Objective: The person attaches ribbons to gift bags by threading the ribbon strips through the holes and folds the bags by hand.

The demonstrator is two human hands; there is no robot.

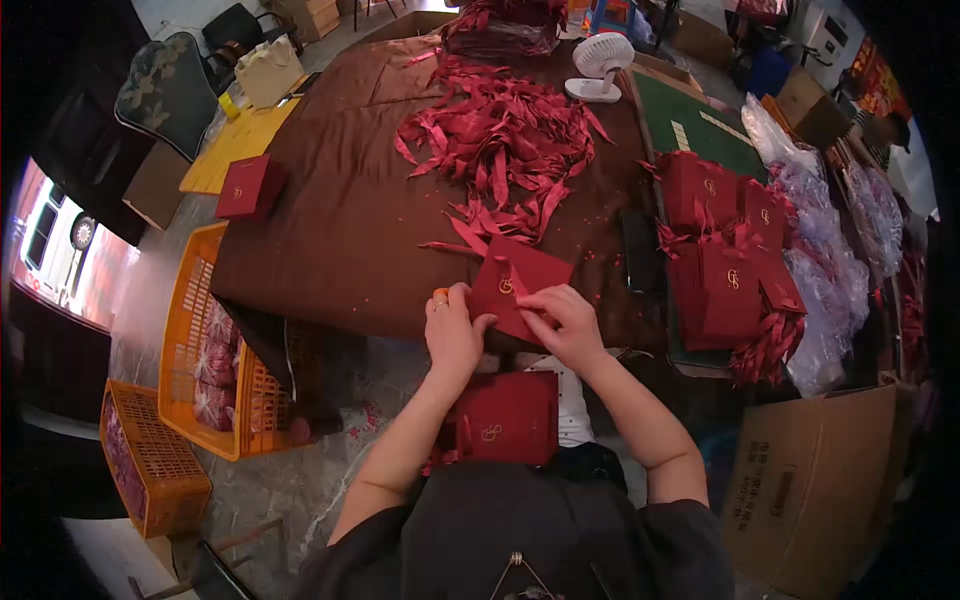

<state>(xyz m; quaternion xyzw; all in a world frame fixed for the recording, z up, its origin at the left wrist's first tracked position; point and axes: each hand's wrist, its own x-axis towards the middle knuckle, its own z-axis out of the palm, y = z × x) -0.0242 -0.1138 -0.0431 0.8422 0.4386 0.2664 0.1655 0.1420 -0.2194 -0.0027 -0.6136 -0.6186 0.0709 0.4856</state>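
Note:
A dark red paper gift bag (535,265) with a gold logo lies flat at the near edge of the brown-covered table. My left hand (453,335), with an orange band on one finger, is at its left edge, fingers curled and thumb against the bag. My right hand (566,324) pinches a red ribbon (513,277) over the bag's front, just beside the logo. Part of the ribbon is hidden by the fingertips. Beyond the bag lies a large heap of loose red ribbons (500,150). Another red bag (508,420) rests below the table edge, near my lap.
Stacked red bags (728,285) with ribbons stand on the right, beside a black phone-like object (642,250). A white fan (602,68) is at the back. One red box-like bag (248,187) sits at the left corner. Orange crates (190,340) and a cardboard box (810,480) flank me.

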